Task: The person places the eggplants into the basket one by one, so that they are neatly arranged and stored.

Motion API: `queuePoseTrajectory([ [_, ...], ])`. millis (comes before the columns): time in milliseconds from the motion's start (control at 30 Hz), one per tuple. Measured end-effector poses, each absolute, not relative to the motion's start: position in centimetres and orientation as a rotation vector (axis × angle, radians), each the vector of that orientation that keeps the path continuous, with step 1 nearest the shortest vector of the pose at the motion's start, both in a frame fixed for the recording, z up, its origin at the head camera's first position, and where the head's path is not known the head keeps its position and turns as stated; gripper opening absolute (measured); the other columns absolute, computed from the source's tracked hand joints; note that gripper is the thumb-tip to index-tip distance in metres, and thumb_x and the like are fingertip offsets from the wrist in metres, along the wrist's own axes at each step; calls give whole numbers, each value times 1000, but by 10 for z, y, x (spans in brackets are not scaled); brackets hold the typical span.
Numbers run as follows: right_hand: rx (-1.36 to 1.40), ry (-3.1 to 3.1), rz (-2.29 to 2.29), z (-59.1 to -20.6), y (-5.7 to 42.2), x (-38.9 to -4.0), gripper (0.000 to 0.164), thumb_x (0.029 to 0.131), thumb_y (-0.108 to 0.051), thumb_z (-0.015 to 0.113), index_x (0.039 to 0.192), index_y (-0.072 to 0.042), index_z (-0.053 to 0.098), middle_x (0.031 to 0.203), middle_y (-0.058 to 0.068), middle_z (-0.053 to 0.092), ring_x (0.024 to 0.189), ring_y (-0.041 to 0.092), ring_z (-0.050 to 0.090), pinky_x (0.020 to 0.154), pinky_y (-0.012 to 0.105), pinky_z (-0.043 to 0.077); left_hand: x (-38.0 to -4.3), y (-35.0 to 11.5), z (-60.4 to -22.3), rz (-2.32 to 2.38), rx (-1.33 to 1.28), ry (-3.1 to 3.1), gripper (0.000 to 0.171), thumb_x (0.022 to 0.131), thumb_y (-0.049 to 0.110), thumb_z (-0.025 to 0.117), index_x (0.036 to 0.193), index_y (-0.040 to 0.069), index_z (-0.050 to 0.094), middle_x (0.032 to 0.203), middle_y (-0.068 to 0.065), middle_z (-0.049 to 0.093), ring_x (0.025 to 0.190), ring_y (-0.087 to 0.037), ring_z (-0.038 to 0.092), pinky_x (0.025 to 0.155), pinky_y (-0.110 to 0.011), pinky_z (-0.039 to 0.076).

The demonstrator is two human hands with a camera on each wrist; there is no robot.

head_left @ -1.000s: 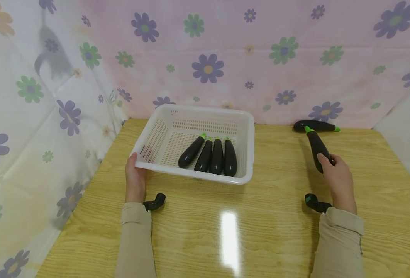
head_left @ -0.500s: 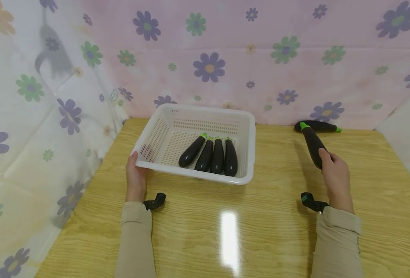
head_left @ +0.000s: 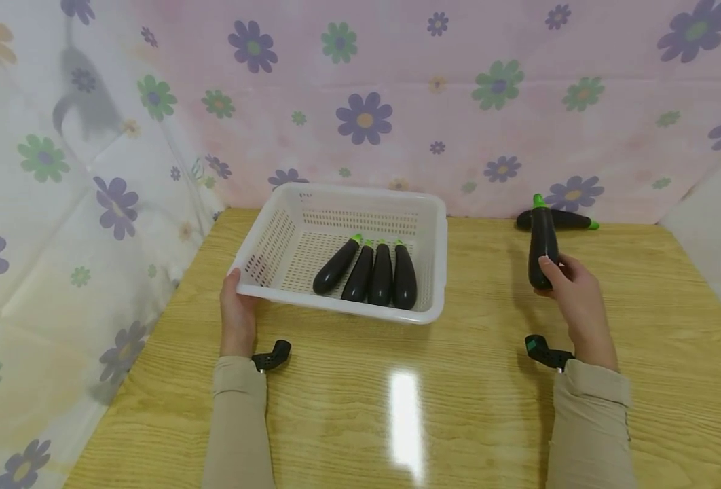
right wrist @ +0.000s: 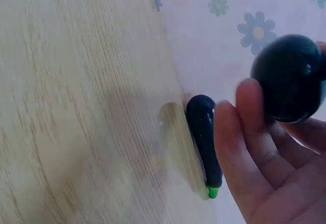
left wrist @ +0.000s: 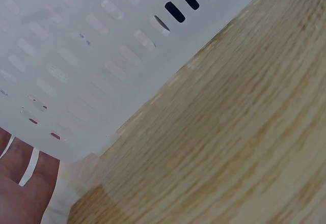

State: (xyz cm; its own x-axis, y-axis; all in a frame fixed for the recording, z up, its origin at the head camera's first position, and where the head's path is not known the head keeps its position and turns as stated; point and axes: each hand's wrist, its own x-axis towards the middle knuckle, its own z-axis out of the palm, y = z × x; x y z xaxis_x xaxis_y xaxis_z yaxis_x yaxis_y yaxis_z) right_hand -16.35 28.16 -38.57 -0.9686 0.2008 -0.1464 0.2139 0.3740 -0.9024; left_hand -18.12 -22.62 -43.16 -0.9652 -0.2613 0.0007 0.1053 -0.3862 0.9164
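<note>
In the head view my left hand (head_left: 238,312) grips the near left corner of a white perforated plastic basket (head_left: 336,309), thumb on the rim. Its fingers touch the basket's side wall (left wrist: 102,71) in the left wrist view. Inside the basket, several dark eggplants (head_left: 381,275) with green stems lie side by side toward the right. My right hand (head_left: 577,299) holds another eggplant (head_left: 542,248) by its thick lower end, green stem pointing up and away, above the table. Behind it a further eggplant (head_left: 571,220) lies along the table's back edge; the right wrist view also shows this lying eggplant (right wrist: 205,137).
The wood-grain table (head_left: 476,394) meets a flower-printed cloth (head_left: 409,149) at the back. Another stretch of flowered cloth (head_left: 85,224) hangs along the left side. Dark wrist cameras sit on both wrists.
My right hand has shifted a little left, and the eggplant in it has turned from slanting left to nearly straight. The left hand and the basket have stayed in place.
</note>
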Motion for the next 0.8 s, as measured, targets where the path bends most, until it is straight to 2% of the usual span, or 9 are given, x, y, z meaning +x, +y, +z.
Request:
queuePoseTrajectory([
  [133,342,2576,-1744,-386,277,-166,77,86,-51,42,143,-8,13,126,16,36,79,2,59,73,20,49,-181,-226,-432,-2440,200,-1595,45,93,36,36,132,13,42,134,-4,40,122,-16,36,102,-33,25],
  [300,309,2641,-1697,-386,272,-168,76,86,-51,43,144,-13,11,127,16,35,83,0,54,73,21,49,-181,-226,-432,-2441,200,-1597,45,93,36,35,132,14,42,134,-4,40,122,-16,37,102,-32,25],
  [400,286,2688,-1651,-385,268,-168,75,86,-52,42,144,-17,9,129,18,35,94,10,52,75,22,48,-181,-226,-432,-2438,204,-1607,45,93,37,36,132,15,42,134,-3,40,122,-16,37,102,-32,25],
  [533,270,2719,-1619,-384,263,-168,74,87,-52,41,144,-19,7,130,20,36,108,26,44,84,35,44,-182,-226,-433,-2443,208,-1594,46,93,37,36,132,14,42,133,-4,40,121,-16,37,101,-33,26],
  [633,265,2729,-1625,-382,260,-169,73,87,-52,41,144,-19,9,127,20,39,110,31,41,87,46,37,-183,-226,-432,-2452,206,-1574,46,93,36,37,132,13,42,134,-5,40,121,-16,38,101,-33,26],
  [800,242,2703,-1647,-377,255,-172,71,88,-49,42,144,-20,10,127,22,40,112,33,40,90,52,31,-184,-224,-429,-2455,224,-1567,46,94,35,35,132,11,41,134,-6,40,121,-17,37,101,-33,26],
])
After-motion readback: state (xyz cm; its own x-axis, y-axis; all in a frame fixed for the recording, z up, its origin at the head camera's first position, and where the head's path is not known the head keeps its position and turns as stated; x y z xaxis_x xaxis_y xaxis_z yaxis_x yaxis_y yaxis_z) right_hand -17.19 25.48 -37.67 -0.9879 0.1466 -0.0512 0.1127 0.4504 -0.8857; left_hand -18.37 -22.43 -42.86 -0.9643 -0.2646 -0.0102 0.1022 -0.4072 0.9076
